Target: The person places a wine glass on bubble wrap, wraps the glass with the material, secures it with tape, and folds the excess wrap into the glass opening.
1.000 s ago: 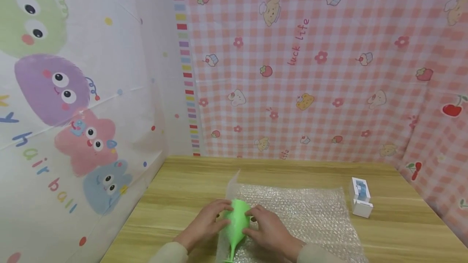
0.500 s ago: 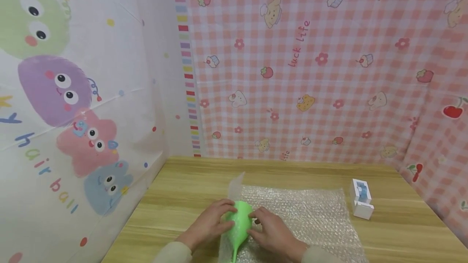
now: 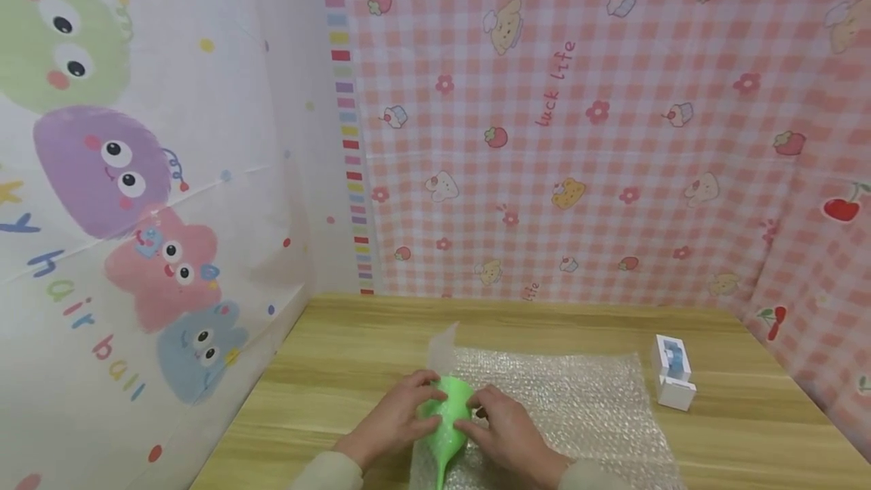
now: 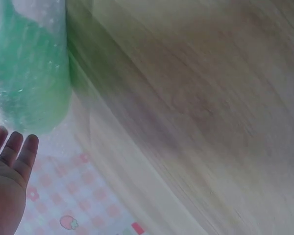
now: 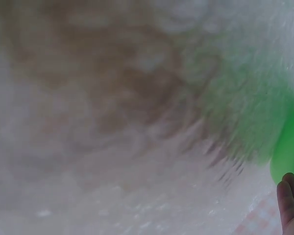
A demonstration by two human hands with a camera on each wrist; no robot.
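Observation:
A bright green goblet (image 3: 460, 408) lies on its side on a sheet of bubble wrap (image 3: 578, 407), its bowl away from me and its thin stem towards me. The left part of the wrap is folded over the bowl, as the left wrist view shows the green bowl (image 4: 32, 83) through the bubbles. My left hand (image 3: 401, 420) holds the wrapped left side with curved fingers. My right hand (image 3: 510, 429) grips the bare right side of the bowl between fingers and thumb. The goblet's foot is out of the head view.
A small white tape dispenser (image 3: 674, 392) with a blue roll stands right of the wrap on the wooden table (image 3: 327, 369). A loose corner of wrap (image 3: 444, 346) sticks up behind the goblet. Patterned cloths (image 3: 531, 157) hang at the back and sides.
Both hands and the goblet have shifted slightly to the right, with the stem's end passing out of view. The wrap's left edge has moved along, covering more of the bowl.

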